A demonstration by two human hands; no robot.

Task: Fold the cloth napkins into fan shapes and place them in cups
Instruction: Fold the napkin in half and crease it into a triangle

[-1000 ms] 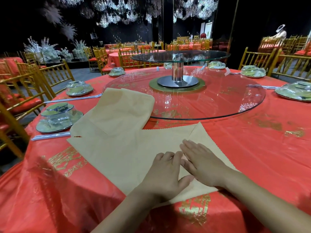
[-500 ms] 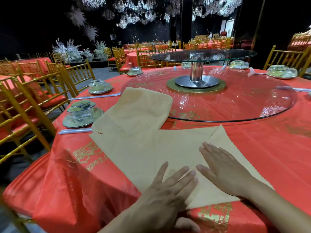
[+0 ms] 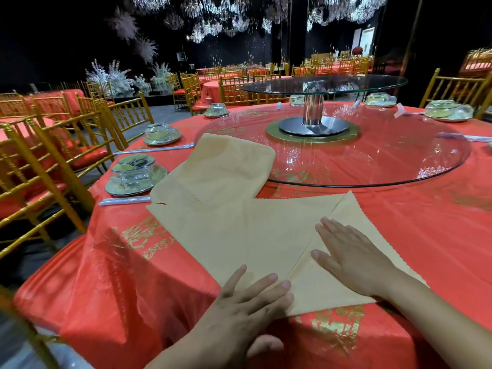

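A tan cloth napkin (image 3: 239, 235) lies spread on the red tablecloth in front of me, its right part folded over into a triangle with a zigzag edge. My left hand (image 3: 245, 307) lies flat with fingers spread on the napkin's near edge. My right hand (image 3: 354, 257) presses flat on the folded flap. Behind it, a stack of tan napkins (image 3: 223, 166) rests partly on the glass turntable's rim. A wrapped place setting with an upturned cup and bowl (image 3: 134, 175) sits at the left.
A large glass turntable (image 3: 372, 155) with a raised glass tier (image 3: 324, 85) fills the table's middle. More wrapped settings (image 3: 162, 133) and wrapped chopsticks (image 3: 125, 201) ring the red table (image 3: 133, 275). Gold chairs (image 3: 40, 166) stand close on the left.
My left hand has slid back toward me along the napkin's near edge, away from my right hand, which stays on the flap. The camera has turned left.
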